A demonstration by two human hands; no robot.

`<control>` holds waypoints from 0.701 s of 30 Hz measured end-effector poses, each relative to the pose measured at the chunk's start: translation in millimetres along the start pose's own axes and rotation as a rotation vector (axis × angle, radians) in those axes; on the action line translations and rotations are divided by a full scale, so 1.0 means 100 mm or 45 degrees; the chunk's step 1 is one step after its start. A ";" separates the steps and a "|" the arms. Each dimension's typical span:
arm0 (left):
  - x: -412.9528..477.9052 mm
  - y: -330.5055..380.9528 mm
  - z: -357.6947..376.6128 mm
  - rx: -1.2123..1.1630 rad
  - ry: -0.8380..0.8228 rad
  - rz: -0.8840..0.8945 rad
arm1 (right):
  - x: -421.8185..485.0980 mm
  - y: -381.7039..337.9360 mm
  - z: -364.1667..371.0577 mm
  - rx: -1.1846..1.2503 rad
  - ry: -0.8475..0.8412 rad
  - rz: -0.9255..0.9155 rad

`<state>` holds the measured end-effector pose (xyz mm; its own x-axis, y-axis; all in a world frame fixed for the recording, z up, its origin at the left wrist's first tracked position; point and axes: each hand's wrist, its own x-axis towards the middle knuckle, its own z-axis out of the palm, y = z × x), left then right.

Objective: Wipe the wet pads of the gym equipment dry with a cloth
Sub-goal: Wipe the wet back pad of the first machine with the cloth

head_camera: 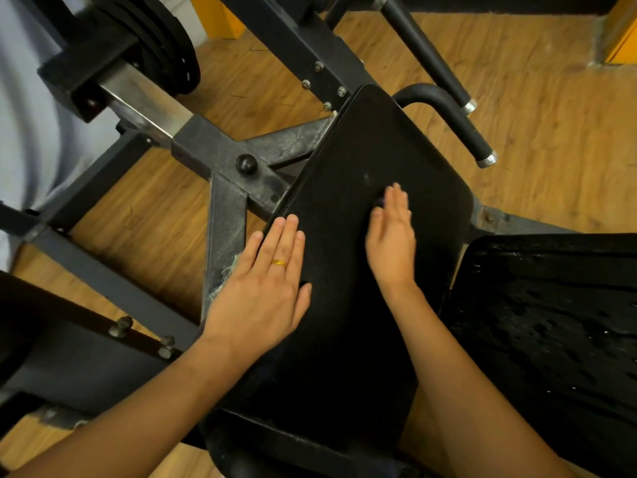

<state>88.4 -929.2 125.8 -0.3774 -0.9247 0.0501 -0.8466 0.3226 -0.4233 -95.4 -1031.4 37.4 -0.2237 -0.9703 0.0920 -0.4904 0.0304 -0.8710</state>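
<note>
A black padded seat of a gym machine slopes away in the middle of the view. My left hand, with a gold ring, lies flat with straight fingers on the pad's left edge. Further up the pad, my right hand presses down with straight fingers. A small dark scrap of cloth peeks out by its forefinger; the rest is hidden under the palm. At the right a second black pad is covered with water drops.
The machine's grey steel frame runs left of the pad, with stacked weight plates at top left. Black handles with chrome ends stick out beyond the pad. Wooden floor surrounds everything. A bolted bracket sits at lower left.
</note>
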 end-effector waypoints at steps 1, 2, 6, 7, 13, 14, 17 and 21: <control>0.00 0.00 0.00 0.003 0.003 0.001 | -0.04 0.12 -0.04 0.018 0.035 0.103; -0.01 0.00 0.01 0.004 0.005 0.001 | -0.06 0.19 -0.07 0.021 0.054 0.182; 0.00 0.00 0.01 0.008 0.016 0.005 | -0.06 0.16 -0.08 -0.018 0.063 0.314; 0.00 0.00 0.01 0.008 0.016 0.002 | -0.06 0.12 -0.08 -0.025 0.057 0.304; 0.00 0.00 0.00 0.007 0.028 0.007 | -0.29 -0.21 0.06 -0.052 -0.106 -0.047; 0.00 0.00 0.00 0.006 0.033 0.007 | -0.37 -0.24 0.08 -0.050 -0.104 -0.078; 0.00 0.00 0.01 0.000 0.030 0.008 | -0.40 -0.22 0.08 -0.059 -0.105 -0.114; 0.00 0.00 0.03 -0.003 0.045 0.001 | 0.17 -0.21 0.03 -0.073 -0.058 -0.077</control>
<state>89.5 -930.2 123.1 -0.3912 -0.9167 0.0813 -0.8470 0.3241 -0.4215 -87.0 -1049.4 55.8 -0.1543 -0.9807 0.1204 -0.5495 -0.0161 -0.8354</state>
